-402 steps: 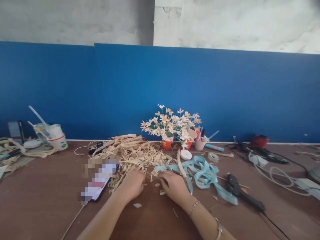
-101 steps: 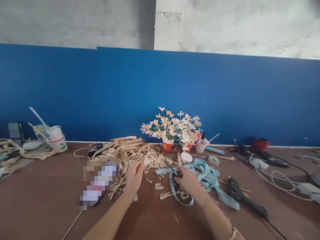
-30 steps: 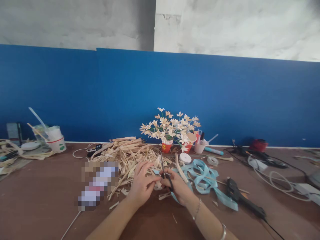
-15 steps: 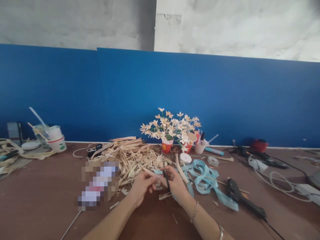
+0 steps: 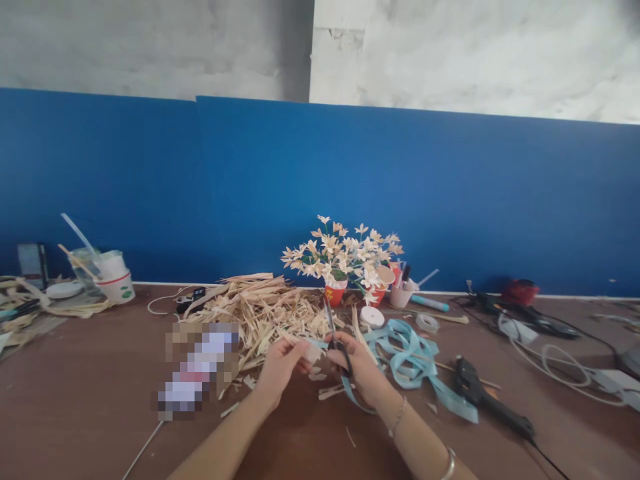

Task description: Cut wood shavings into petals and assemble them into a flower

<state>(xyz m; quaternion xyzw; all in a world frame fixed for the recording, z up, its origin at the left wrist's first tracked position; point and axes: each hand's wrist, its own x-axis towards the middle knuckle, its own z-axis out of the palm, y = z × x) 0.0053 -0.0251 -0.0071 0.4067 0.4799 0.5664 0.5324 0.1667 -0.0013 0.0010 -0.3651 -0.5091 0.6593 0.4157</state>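
1. Two bare hands are working close together at lower centre, over a brown bench [image 5: 90,387].
2. The left hand [image 5: 280,368] is pinching a thin pale piece [image 5: 312,352]; its grip is closing on the near edge, and the piece is pointing toward the other hand.
3. The right hand [image 5: 361,367] is wrapping its grip around the dark handles of a pair of scissors [image 5: 338,347], whose blades are pointing up the frame, just beside the pale piece.
4. The bench is running the full width of the lower frame, its surface carrying small scraps near the hands.
5. A heap of dried strips [image 5: 270,310] is spreading left of centre, next to a pixelated phone [image 5: 197,373].
6. Pale flowers [image 5: 350,252] are standing at the bench's back edge, rising above red cups [image 5: 335,294].
7. Light blue ribbon [image 5: 405,363] is curling right of centre, and a black glue gun [image 5: 495,397] is lying near its tail.
8. Cables [image 5: 555,347] are tangling at the far right; a white cup [image 5: 117,288] is standing at the left.
9. Behind, a blue panel [image 5: 375,173] is crossing the frame, and a bare grey wall [image 5: 150,47] is filling the top, turning paler toward the upper right.
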